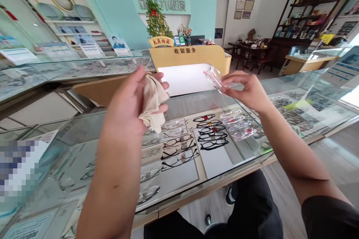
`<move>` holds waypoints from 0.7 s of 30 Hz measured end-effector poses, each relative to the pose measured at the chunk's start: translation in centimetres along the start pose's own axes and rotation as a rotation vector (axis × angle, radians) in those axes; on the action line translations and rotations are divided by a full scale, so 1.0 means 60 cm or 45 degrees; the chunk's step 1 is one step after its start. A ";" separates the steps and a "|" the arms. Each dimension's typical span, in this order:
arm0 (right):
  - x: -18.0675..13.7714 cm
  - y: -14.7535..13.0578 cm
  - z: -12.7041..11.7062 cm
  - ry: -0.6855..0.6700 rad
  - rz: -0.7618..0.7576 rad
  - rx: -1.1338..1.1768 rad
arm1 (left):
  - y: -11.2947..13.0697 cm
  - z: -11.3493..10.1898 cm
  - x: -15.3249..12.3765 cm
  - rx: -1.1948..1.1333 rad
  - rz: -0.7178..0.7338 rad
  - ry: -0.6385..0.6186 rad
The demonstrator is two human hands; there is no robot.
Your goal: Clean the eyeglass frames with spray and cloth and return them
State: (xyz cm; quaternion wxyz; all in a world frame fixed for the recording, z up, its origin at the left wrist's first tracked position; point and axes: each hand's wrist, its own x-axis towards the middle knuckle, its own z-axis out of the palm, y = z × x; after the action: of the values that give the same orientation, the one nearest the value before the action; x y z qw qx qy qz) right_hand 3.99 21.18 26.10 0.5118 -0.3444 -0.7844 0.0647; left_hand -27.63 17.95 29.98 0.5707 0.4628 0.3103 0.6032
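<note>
My left hand (131,101) is raised over a glass display counter (84,149) with its fingers closed on a cream cleaning cloth (153,102) that hangs down from them. My right hand (246,89) is held up at the same height, to the right, pinching a pair of clear, pink-tinted glasses (214,76) by their edge. A gap of about a hand's width separates cloth and glasses. Under the counter glass lie rows of spectacle frames (210,132), dark ones in the middle and clear ones to the right.
A yellow cashier desk (190,58) with a potted plant (155,20) stands beyond the counter. More glass cases run along the left wall (70,69) and at right (314,97). A dark wooden shelf (311,11) and table stand at the back right. My legs show below the counter.
</note>
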 end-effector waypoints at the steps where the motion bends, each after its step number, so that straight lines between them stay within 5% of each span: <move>1: -0.010 0.023 -0.005 -0.070 0.020 -0.083 | 0.002 0.002 0.000 -0.016 -0.010 0.017; 9: -0.064 0.198 -0.006 -0.792 0.137 -0.715 | 0.006 0.007 -0.001 -0.047 -0.064 0.096; 21: -0.105 0.252 0.033 -0.965 0.295 -0.841 | 0.015 0.013 -0.022 0.031 -0.075 -0.126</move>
State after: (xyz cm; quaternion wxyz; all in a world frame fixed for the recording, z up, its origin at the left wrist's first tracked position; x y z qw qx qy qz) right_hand 11.00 29.27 13.51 0.0450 -0.5245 -0.8502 -0.0099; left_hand -27.37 16.40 30.84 0.5970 0.4898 0.3025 0.5587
